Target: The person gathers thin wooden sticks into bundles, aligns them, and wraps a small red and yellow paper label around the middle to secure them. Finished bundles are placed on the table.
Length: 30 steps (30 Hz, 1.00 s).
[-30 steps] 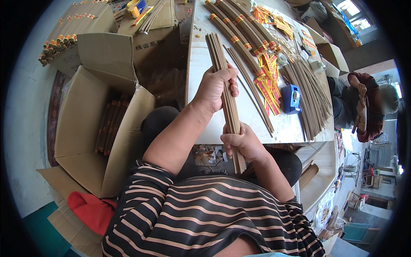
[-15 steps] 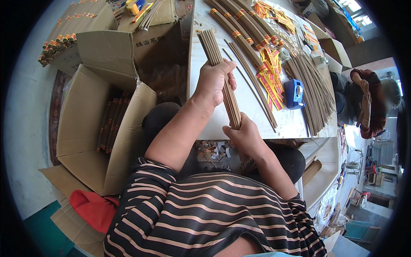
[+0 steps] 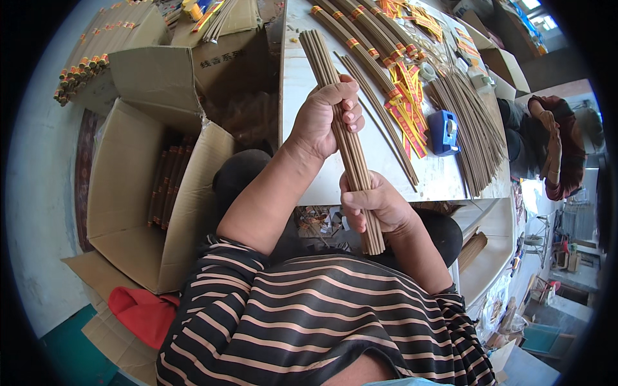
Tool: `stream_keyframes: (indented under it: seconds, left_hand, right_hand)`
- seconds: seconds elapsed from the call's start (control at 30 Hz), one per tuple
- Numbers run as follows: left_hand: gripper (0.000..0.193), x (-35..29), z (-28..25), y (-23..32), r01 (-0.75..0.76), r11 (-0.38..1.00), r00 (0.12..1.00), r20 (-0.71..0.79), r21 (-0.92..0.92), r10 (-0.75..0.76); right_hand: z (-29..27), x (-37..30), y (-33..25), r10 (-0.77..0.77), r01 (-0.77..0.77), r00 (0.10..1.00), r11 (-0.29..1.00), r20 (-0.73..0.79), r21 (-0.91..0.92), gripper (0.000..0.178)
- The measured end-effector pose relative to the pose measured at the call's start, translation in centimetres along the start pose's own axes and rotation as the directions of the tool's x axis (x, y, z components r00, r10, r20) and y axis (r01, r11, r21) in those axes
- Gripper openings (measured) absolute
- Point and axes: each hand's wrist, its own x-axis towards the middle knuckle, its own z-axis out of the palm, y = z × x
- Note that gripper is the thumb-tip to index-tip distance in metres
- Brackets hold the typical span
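Both hands grip one bundle of brown incense sticks (image 3: 351, 149), held slanting over the table's near edge. My left hand (image 3: 327, 116) is wrapped round its upper part. Lower down, my right hand (image 3: 378, 202) closes round it, and the lower ends stick out below that hand. Just right of the bundle, a few loose incense sticks (image 3: 380, 122) lie on the white table (image 3: 309, 180). Beyond them are banded incense bundles (image 3: 364, 55), red and yellow paper labels (image 3: 407, 106), a blue tape dispenser (image 3: 443, 133) and a spread pile of loose sticks (image 3: 473, 138).
To the left, an open cardboard box (image 3: 119, 186) holds several dark banded bundles (image 3: 170, 183). More banded bundles (image 3: 106, 38) are stacked at the far left. A red cloth (image 3: 145, 315) lies near the box. Another person (image 3: 557, 141) sits beyond the table's right side.
The bundle's lower end now reaches past my right hand, over the table edge. My right hand has turned and its fingers wrap round the sticks. My left hand keeps its grip, slightly higher.
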Motion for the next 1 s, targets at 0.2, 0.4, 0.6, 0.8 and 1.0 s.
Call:
stream_keyframes:
  seconds: [0.2,0.4,0.6,0.8,1.0]
  left_hand:
    - [0.011,-0.1,0.0,-1.1,-0.061,0.969,0.974,-0.197,0.24,0.11]
    - [0.012,0.0,0.3,-0.7,0.011,0.988,0.991,-0.134,0.152,0.01]
    - [0.013,-0.1,-0.2,-1.1,0.066,0.997,0.994,-0.085,0.042,-0.062]
    - [0.012,0.2,0.2,-1.4,-0.043,0.964,0.972,-0.211,0.261,0.101]
    - [0.01,-0.3,0.4,-0.7,-0.045,0.996,0.998,-0.04,0.072,0.048]
  right_hand:
    - [0.4,0.7,0.4,-0.188,-0.04,0.92,0.829,-0.344,-0.558,0.023]
    - [0.4,0.5,0.2,-0.051,-0.002,0.974,0.972,-0.221,-0.234,0.02]
    - [0.0,0.3,-0.1,-0.078,-0.011,0.963,0.945,-0.258,-0.328,0.018]
    - [0.1,1.0,0.2,-0.084,-0.042,0.946,0.925,-0.313,-0.377,0.02]
    - [-0.1,0.6,0.2,-0.044,-0.007,0.983,0.963,-0.181,-0.269,0.018]
